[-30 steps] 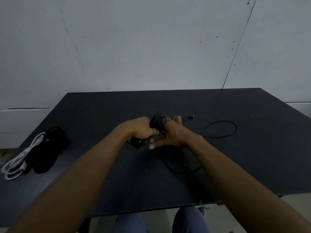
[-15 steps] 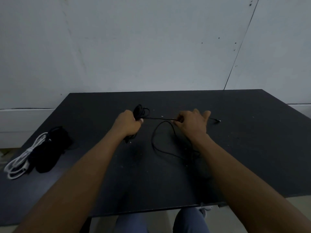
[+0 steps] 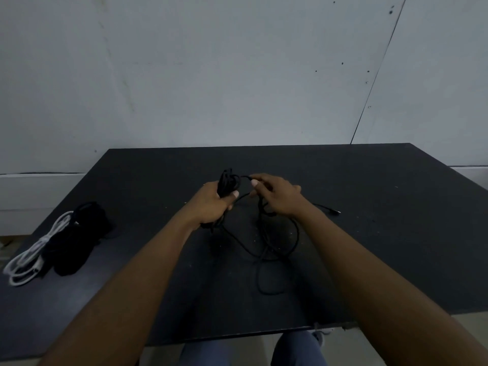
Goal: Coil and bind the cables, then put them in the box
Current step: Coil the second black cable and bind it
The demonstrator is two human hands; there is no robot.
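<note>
My left hand [image 3: 211, 204] grips a bunch of coiled black cable [image 3: 227, 182] above the middle of the black table [image 3: 383, 233]. My right hand [image 3: 277, 196] pinches the loose strand of the same cable just right of the coil. The rest of that strand [image 3: 266, 254] lies in slack loops on the table below my hands, and its plug end [image 3: 335, 212] rests to the right of my right wrist. No box is in view.
At the table's left edge lie a coiled white cable [image 3: 29, 260] and a dark bundle of black cable [image 3: 76, 239]. A pale wall stands behind the table. My knees show below the front edge.
My right hand drew the strand out to the right, then came back in toward the coil. The slack loops have shifted nearer the front edge.
</note>
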